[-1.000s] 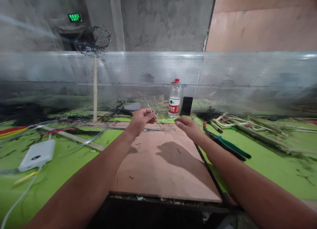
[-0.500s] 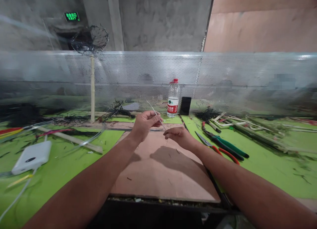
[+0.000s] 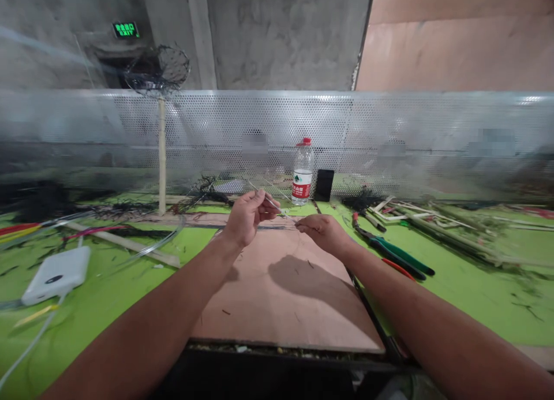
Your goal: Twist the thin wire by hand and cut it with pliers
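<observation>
Here the thin strip point(image 3: 273, 204) is held up, seen by the far edge of the board point(image 3: 255, 322), pinched narrowly in the left hand point(image 3: 246, 218). Its long axis is slanted from ten o'clock to four, and the lower end is pointed at the right hand point(image 3: 324, 231), whose fingertips are drawn close together; whether the tip is gripped there cannot be told. At two o'clock from the pinch, the bottle point(image 3: 302, 179) is seen.

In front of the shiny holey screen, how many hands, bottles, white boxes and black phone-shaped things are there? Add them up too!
Left hand and right hand: 2
Bottle: 1
White box: 1
Black phone-shaped thing: 1
Total: 5
</observation>
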Demonstrator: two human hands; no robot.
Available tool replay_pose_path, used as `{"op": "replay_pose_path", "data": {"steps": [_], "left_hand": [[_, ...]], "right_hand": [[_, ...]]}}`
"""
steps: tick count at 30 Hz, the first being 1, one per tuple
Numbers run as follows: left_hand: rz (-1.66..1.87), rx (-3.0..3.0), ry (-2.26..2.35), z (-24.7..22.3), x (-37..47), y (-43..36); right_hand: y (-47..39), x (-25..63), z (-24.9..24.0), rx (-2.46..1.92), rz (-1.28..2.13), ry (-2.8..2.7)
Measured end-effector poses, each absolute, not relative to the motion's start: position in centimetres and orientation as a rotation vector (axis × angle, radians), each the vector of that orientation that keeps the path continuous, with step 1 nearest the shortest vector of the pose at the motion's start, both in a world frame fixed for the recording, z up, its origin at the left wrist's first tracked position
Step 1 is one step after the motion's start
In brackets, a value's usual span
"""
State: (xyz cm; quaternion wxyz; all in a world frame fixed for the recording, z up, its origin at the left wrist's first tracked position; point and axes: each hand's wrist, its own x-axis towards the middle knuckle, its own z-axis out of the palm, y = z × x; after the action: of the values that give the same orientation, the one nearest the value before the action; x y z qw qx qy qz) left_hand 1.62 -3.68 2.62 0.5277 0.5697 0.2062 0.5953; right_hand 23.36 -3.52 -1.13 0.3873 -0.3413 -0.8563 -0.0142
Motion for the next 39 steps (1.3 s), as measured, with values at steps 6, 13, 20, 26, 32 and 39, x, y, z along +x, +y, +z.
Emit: {"op": "replay_pose_path", "data": {"steps": [6,13,20,26,32,39], "left_hand": [[1.421,1.406,0.491,2.7,1.6,-3.7],[1.411,1.289,0.465,2.5,1.6,-3.4],[1.407,1.227,0.43,2.2,1.7,-3.2],[1.42,1.261,0.337,2.2,1.4,-2.6],[1.419,1.37,0.352,2.6,-0.6,-1.0],[2.179,2.0,1.268,2.9,-1.7,-0.9]], "right_hand": [[-3.3,23.8,-0.9,-0.888,-0.077,-2.183],[-3.4,24.3,-0.1,-0.936,-0.178,-2.182],[-2.9,24.7,-0.2,-0.885,-0.202,-2.214],[-2.5,25.1,-0.3,-0.828,-0.353,-2.227],[-2.5,25.5,-0.1,-0.694,-0.358,-2.223],[-3.5,25.3,1.0,-0.795,-0.54,-2.125]]}}
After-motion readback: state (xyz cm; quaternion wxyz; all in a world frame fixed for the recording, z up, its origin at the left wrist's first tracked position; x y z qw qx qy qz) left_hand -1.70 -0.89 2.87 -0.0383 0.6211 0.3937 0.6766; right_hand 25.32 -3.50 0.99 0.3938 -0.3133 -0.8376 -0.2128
